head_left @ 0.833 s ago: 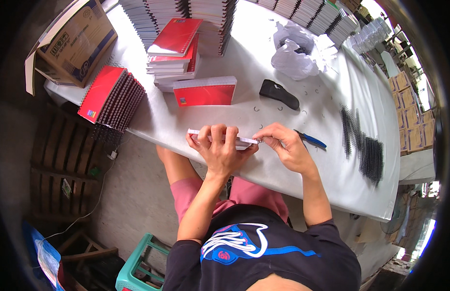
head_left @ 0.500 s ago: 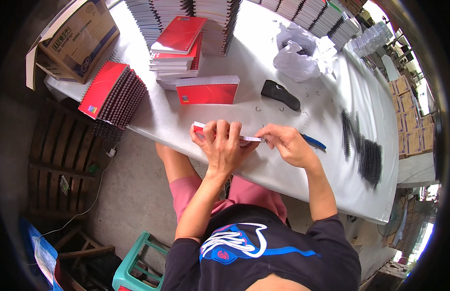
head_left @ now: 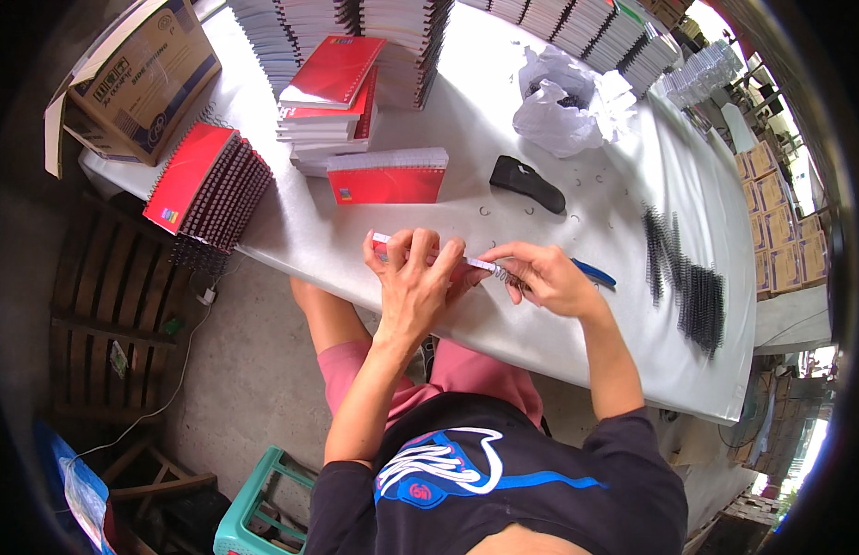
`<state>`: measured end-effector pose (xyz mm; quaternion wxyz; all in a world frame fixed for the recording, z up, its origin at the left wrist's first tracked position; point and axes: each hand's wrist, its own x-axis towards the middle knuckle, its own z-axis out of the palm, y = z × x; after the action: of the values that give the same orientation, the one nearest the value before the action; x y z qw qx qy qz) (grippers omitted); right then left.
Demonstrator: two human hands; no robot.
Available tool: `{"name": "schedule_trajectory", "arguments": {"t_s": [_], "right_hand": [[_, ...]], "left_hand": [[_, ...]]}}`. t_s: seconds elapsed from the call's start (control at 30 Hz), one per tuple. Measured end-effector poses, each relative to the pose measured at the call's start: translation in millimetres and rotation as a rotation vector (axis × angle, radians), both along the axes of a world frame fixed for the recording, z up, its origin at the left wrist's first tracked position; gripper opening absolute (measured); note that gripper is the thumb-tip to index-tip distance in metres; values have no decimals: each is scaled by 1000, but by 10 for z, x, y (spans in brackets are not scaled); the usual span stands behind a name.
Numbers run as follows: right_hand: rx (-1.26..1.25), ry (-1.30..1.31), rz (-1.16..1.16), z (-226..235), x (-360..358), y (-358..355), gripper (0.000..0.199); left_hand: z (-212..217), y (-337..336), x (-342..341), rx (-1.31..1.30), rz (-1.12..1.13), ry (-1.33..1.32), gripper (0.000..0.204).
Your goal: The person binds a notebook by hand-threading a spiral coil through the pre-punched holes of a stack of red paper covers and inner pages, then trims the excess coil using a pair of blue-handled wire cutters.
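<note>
My left hand (head_left: pixel 414 282) is closed round a small red-covered notebook (head_left: pixel 381 242), held on edge above the table's near side. The white page edge sticks out to the right of the fingers. There my right hand (head_left: pixel 551 280) pinches a dark spiral binding coil (head_left: pixel 503 275), whose end meets the notebook's corner. How many holes it passes through is hidden. Beyond the hands, another red notebook (head_left: pixel 388 185) stands on its long edge. A blue-handled tool (head_left: pixel 594 273) lies just past my right hand, with a black elongated object (head_left: pixel 527 185) farther off.
Loose black coils (head_left: pixel 699 305) lie on the right. Finished spiral notebooks (head_left: pixel 203 190) are stacked at the left, beside an open cardboard box (head_left: pixel 142 88). Unbound red books (head_left: pixel 332 74) are piled at the back, near a white plastic bag (head_left: pixel 559 120). Small wire offcuts are scattered about.
My right hand has shifted its grip along the coil, and more of the coil now shows between its fingers and the notebook. My left hand keeps its hold. The view has shifted slightly.
</note>
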<state>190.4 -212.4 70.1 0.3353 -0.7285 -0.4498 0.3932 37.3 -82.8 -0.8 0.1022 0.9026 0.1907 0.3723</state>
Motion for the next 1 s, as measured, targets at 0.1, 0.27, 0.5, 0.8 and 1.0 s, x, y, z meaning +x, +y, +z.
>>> {"name": "schedule_trajectory", "arguments": {"t_s": [0.1, 0.27, 0.5, 0.8, 1.0], "right_hand": [[111, -364, -108, -54, 261, 114, 32], [156, -1114, -154, -508, 777, 192, 34], [758, 397, -302, -411, 793, 64, 31], [752, 769, 184, -417, 458, 182, 27], [552, 204, 189, -297, 354, 284, 28]], "left_hand": [[30, 3, -34, -42, -35, -6, 40], [63, 103, -15, -92, -74, -90, 43], [8, 350, 175, -148, -147, -33, 49], [24, 333, 86, -196, -161, -24, 46], [-33, 272, -26, -55, -137, -73, 43]]}}
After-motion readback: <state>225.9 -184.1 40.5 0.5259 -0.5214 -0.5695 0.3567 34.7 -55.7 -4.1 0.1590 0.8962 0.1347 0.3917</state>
